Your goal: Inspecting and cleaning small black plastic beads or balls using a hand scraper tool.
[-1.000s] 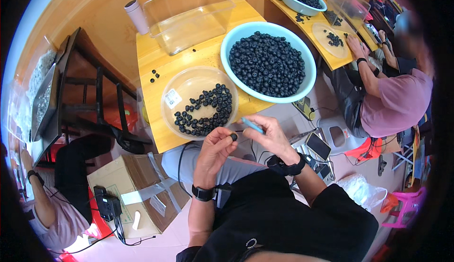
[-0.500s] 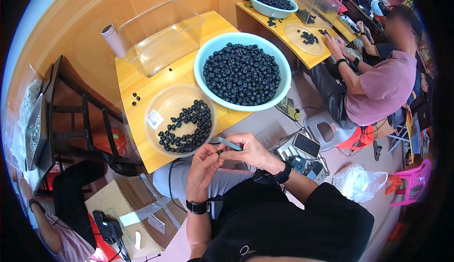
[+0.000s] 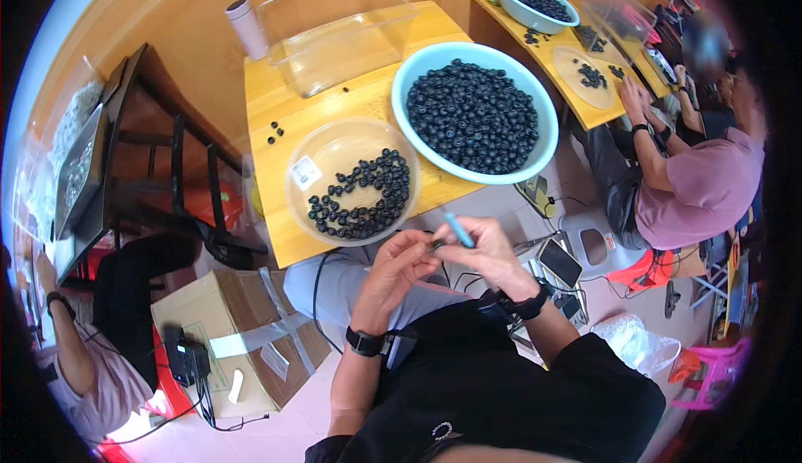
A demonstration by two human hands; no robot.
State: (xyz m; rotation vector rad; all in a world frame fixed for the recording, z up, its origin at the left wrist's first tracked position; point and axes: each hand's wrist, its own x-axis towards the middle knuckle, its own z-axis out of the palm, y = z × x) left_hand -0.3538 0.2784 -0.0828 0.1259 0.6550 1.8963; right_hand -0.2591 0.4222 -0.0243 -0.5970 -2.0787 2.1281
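My left hand (image 3: 399, 267) pinches one small dark round berry just below the table's front edge. My right hand (image 3: 484, 250) meets it there and grips a thin light-blue tool (image 3: 458, 230), tip toward the berry. Straight ahead on the yellow table (image 3: 276, 147) sits a clear round dish (image 3: 326, 150) partly filled with dark berries (image 3: 368, 195). To its right stands a big light-blue basin (image 3: 545, 133) heaped with the same berries (image 3: 472, 116).
An empty clear box (image 3: 334, 33) and a pale tube (image 3: 247, 28) stand at the table's back; a few loose berries (image 3: 274, 132) lie left. A taped cardboard box (image 3: 242, 338) is on the floor left. A person in a pink shirt (image 3: 710, 187) works at a second table right.
The view has shifted, so the table and bowls now sit further right in the picture. My hands stay together in front of me, still working the berry with the blue tool.
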